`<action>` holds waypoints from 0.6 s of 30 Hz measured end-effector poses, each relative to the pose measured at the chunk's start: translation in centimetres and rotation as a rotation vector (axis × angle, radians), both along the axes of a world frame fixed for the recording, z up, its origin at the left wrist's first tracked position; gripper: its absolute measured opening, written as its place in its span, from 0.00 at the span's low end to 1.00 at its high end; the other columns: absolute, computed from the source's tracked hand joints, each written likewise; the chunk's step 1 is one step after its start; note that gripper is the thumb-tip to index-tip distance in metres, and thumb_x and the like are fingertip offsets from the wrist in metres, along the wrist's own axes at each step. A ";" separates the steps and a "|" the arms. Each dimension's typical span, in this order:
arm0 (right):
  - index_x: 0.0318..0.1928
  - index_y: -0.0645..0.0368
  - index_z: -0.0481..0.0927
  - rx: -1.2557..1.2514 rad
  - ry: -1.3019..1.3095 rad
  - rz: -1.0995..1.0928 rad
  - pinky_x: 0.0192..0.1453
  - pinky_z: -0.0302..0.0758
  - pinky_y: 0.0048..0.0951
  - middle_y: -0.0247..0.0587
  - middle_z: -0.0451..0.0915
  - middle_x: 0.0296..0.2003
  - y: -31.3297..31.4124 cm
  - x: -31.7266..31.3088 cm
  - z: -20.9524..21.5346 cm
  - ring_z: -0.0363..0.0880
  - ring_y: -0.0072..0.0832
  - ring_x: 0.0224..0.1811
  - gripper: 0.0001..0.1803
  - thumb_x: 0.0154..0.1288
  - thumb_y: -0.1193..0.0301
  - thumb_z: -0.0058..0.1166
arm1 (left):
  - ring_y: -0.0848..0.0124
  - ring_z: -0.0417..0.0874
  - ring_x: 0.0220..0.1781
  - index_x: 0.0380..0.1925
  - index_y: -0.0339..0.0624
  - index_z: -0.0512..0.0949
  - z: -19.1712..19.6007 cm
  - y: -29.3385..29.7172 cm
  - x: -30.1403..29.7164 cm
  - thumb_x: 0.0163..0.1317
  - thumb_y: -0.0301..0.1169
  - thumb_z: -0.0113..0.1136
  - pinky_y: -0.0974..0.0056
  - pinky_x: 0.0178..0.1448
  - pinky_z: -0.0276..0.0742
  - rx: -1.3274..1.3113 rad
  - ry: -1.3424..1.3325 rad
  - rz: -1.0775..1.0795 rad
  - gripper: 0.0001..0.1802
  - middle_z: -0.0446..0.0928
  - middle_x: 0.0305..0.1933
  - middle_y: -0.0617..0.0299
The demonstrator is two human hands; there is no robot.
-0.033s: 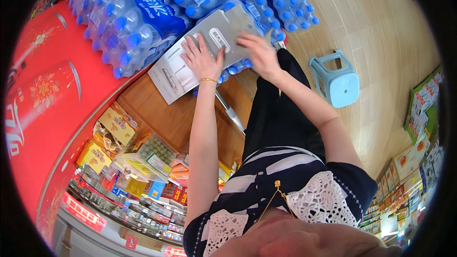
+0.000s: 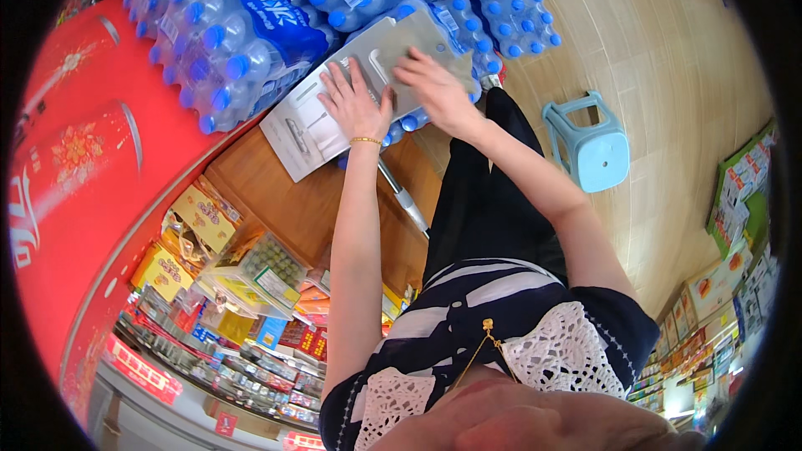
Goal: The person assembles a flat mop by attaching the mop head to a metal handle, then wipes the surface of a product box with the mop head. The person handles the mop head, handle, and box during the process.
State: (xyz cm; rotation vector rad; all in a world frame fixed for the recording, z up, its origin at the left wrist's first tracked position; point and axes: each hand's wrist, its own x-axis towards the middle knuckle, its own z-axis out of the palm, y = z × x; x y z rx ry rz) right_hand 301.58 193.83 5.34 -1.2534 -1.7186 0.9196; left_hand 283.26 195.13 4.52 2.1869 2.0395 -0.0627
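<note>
A flat grey-and-white cardboard box (image 2: 380, 60), printed with a long-handled appliance, lies slantwise over shrink-wrapped water bottles. My left hand (image 2: 359, 108) rests on its face, palm down and fingers spread. Over the box's right half is my right hand (image 2: 436, 93), slightly blurred, with its fingers stretched out and nothing held; I cannot tell if it touches the surface. Blue caps of a bottle pack (image 2: 409, 123) show along the box's near edge. From under that edge a silver metal tube (image 2: 403, 198) runs toward my legs.
Large packs of blue-capped bottles (image 2: 238, 42) are stacked at the far left beside a red printed panel (image 2: 79, 167). A wooden surface (image 2: 288, 192) lies below the box. On the floor at right stands a light-blue plastic stool (image 2: 603, 159). Shelves of packaged goods (image 2: 242, 359) fill the lower left.
My right hand has moved a little to the left over the box, toward my left hand. The left hand and the box stay in place.
</note>
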 end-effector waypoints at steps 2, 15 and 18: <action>0.57 0.63 0.71 0.133 -0.357 0.104 0.68 0.57 0.48 0.47 0.64 0.63 1.9 -2.8 -1.6 0.56 0.41 0.68 0.23 0.60 0.72 0.48 | 0.43 0.41 0.74 0.68 0.46 0.53 0.0 -0.3 -0.2 0.61 0.43 0.48 0.37 0.70 0.35 0.015 -0.052 0.011 0.36 0.43 0.74 0.46; 0.49 0.65 0.74 0.303 -0.482 -0.071 0.66 0.59 0.44 0.51 0.76 0.48 11.3 -5.6 -5.1 0.68 0.48 0.56 0.16 0.64 0.69 0.46 | 0.51 0.63 0.59 0.41 0.38 0.72 2.4 -9.0 0.4 0.51 0.27 0.59 0.51 0.64 0.55 0.397 -0.595 0.249 0.15 0.66 0.51 0.46; 0.43 0.64 0.75 0.230 -0.381 0.058 0.64 0.61 0.43 0.51 0.77 0.43 11.1 -5.1 -4.4 0.70 0.49 0.53 0.12 0.64 0.71 0.45 | 0.56 0.62 0.55 0.48 0.31 0.63 0.7 -14.0 1.7 0.51 0.33 0.65 0.53 0.61 0.56 0.508 -0.615 0.865 0.29 0.61 0.49 0.46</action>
